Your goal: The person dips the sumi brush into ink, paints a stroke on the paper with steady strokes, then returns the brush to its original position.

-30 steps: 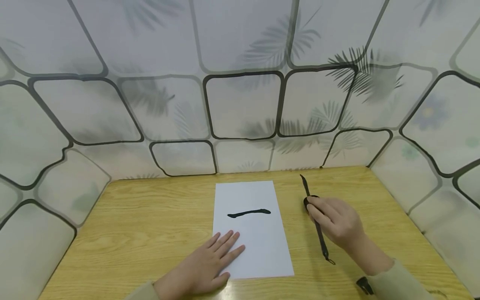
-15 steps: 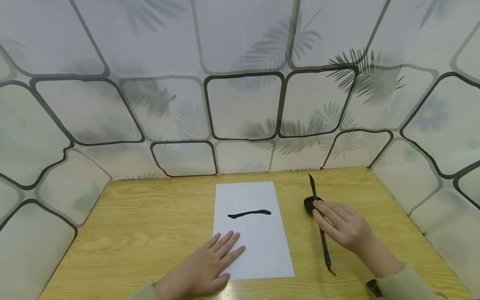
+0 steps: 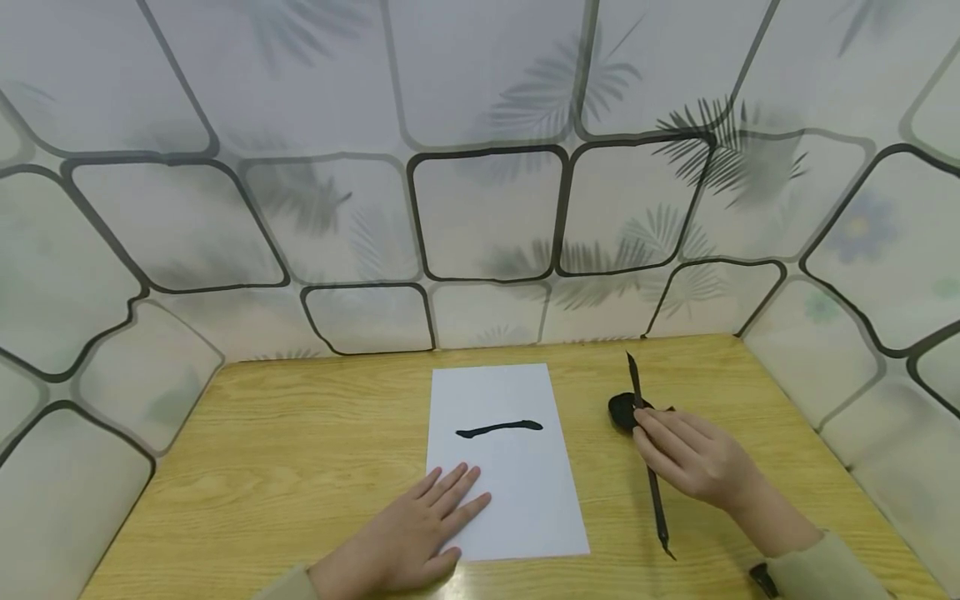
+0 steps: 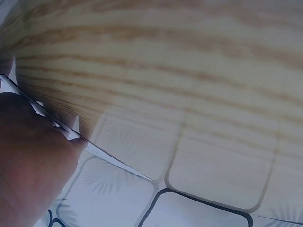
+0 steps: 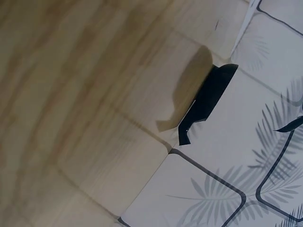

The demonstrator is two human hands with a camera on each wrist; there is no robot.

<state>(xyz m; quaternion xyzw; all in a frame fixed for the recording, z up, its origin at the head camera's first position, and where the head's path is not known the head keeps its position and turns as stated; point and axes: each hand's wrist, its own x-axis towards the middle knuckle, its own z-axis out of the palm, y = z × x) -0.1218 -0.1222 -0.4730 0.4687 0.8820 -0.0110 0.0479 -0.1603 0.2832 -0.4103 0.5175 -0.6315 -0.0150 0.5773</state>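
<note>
My left hand (image 3: 420, 529) lies flat with fingers spread on the lower left of a white sheet of paper (image 3: 525, 500). One black brush stroke (image 3: 498, 428) runs across the sheet's upper half. My right hand (image 3: 693, 454) pinches a dark writing brush (image 3: 656, 504) around its middle; the pointed bristle end aims at the wall and the thin hanging loop towards me. Just past the fingertips a small black ink dish (image 3: 621, 412) sits on the table, partly covered by brush and fingers. The right wrist view shows this dish (image 5: 208, 97) side-on, with the bristle tip (image 5: 291, 125) at the edge.
The wood-grain table (image 3: 300, 442) meets a patterned wall covering (image 3: 487, 208) at the back and on both sides. A small black object (image 3: 763, 579) lies by the right sleeve (image 3: 825, 571), partly hidden.
My right hand has moved right and towards me with the brush, away from over the ink dish, uncovering more of it. The left hand and the paper have not moved.
</note>
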